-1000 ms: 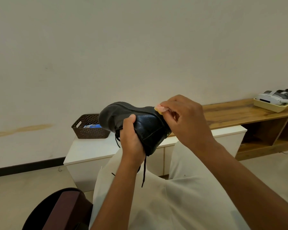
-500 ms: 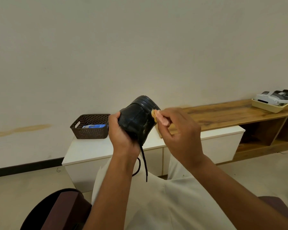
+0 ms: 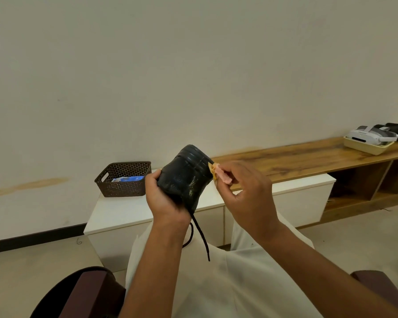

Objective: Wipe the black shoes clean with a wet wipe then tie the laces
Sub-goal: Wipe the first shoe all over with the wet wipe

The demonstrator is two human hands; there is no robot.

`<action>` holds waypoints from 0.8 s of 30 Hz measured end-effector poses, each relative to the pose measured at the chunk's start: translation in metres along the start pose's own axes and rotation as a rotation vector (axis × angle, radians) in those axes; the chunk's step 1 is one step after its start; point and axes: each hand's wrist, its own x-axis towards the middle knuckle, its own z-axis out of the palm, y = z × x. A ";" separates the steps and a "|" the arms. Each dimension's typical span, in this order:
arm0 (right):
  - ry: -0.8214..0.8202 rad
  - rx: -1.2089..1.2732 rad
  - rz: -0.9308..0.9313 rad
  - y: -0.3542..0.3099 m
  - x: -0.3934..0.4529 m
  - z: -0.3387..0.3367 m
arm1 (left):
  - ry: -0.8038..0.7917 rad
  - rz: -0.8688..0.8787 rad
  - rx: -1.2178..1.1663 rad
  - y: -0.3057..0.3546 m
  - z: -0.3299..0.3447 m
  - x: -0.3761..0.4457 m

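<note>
A black leather shoe (image 3: pixel 185 174) is held up in front of me, its toe and ribbed sole edge pointing away. My left hand (image 3: pixel 163 198) grips it from the left and below. Two black laces (image 3: pixel 201 235) hang loose from the shoe over my lap. My right hand (image 3: pixel 244 191) pinches a small crumpled wipe (image 3: pixel 215 172), yellowish and pink, and presses it against the shoe's right side near the sole.
A brown perforated basket (image 3: pixel 124 179) with a blue-white packet stands on the low white cabinet (image 3: pixel 115 214) ahead. A wooden bench (image 3: pixel 296 157) runs to the right, carrying a cream tray (image 3: pixel 365 146) with a white headset. Dark chair arms flank my lap.
The shoe has turned from side-on to toe pointing away and has risen slightly. My right hand with the wipe has moved to the shoe's right edge by the sole.
</note>
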 end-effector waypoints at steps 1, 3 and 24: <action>0.008 0.006 0.005 0.000 0.000 0.000 | 0.005 -0.015 -0.001 0.000 -0.002 0.001; 0.055 0.019 0.005 -0.005 0.005 0.000 | -0.018 -0.012 0.009 -0.002 -0.002 0.002; -0.021 0.084 -0.126 -0.047 0.009 0.009 | -0.199 -0.039 -0.003 0.004 0.026 -0.023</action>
